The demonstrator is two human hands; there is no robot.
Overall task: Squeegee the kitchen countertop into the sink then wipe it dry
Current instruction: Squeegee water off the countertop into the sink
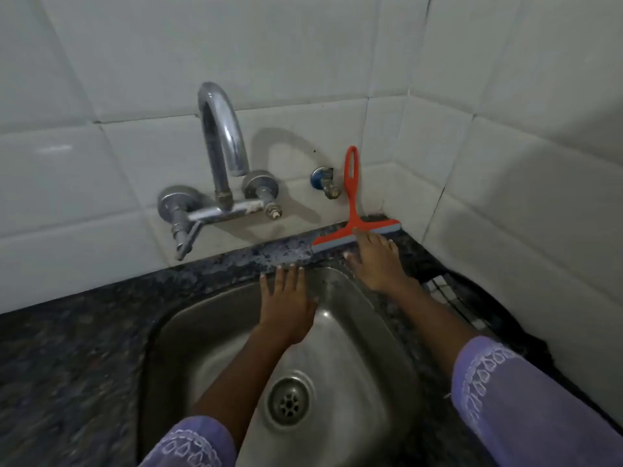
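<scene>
A red squeegee (352, 197) with a grey blade stands on the dark speckled countertop (84, 332), its handle leaning up against the white tiled wall in the back right corner. My right hand (377, 261) lies flat on the counter just in front of the blade, fingertips touching it, not gripping. My left hand (286, 298) is spread open over the back rim of the steel sink (354, 332), fingers reaching the wet counter strip behind it.
A chrome wall tap (222, 156) arches over the sink's back left. A small brass valve (325, 182) sticks out of the wall beside the squeegee handle. The sink drain (289, 402) is below my arms. A wire rack (451, 298) sits at right.
</scene>
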